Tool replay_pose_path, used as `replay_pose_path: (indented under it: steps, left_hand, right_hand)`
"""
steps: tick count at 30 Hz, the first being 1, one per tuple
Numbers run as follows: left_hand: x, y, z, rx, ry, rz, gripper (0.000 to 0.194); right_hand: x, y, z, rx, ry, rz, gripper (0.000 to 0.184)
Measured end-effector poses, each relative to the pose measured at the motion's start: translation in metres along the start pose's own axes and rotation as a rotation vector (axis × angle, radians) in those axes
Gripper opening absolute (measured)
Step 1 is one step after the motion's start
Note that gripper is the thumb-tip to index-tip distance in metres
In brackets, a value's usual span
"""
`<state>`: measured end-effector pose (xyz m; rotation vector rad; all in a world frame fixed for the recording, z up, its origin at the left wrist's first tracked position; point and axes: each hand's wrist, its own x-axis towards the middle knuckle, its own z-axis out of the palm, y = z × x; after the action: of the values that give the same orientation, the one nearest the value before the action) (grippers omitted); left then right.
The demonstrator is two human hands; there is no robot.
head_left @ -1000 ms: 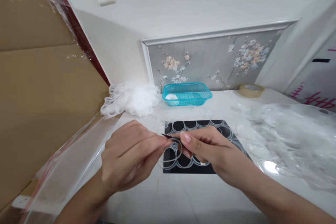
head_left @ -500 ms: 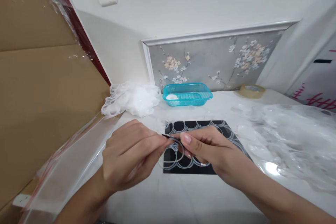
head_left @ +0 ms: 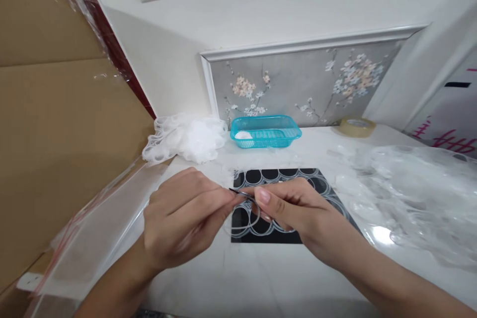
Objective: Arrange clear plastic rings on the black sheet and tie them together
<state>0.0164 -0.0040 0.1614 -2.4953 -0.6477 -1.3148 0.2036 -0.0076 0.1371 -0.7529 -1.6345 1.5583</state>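
At the center of the frame, the left hand and the right hand nearly meet above a black sheet with circle outlines. The right thumb and fingers pinch a thin dark-tipped tool, whose point reaches the left fingertips. The left fingers are closed together on a thin pale loop, which curves below the tool; its far end is hard to make out. Behind the sheet sits a turquoise plastic basket with a white round item inside. A heap of white translucent rings lies left of the basket, a roll of clear tape to its right, and crumpled clear plastic spreads across the right of the frame.
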Motion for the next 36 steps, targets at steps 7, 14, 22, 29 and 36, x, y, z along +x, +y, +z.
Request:
replay_pose_path:
  steps: [7, 14, 22, 29, 36]
  left_hand:
    - [-0.0012, -0.0052, 0.0023, -0.034, 0.007, 0.008, 0.018]
    - [0.0007, -0.0047, -0.0003, -0.022, -0.007, 0.017, 0.017]
    - [0.0007, -0.0041, -0.0019, 0.013, -0.025, 0.063, 0.009]
    - [-0.0048, -0.0046, -0.0026, 0.051, 0.012, 0.042, 0.008]
    - [0.0009, -0.0040, -0.0006, 0.064, 0.042, 0.079, 0.011]
  right_hand:
    - [0.0019, 0.0019, 0.0001, 0.008, 0.020, -0.015, 0.046]
    - [0.0016, 0.0044, 0.0024, -0.012, 0.033, -0.049, 0.048]
    - [0.0000, 0.0004, -0.0025, -0.041, 0.058, -0.033, 0.049]
    - [-0.0021, 0.0018, -0.0019, -0.008, 0.027, 0.003, 0.045]
    - [-0.0007, 0.0023, 0.0003, 0.001, 0.000, -0.029, 0.048]
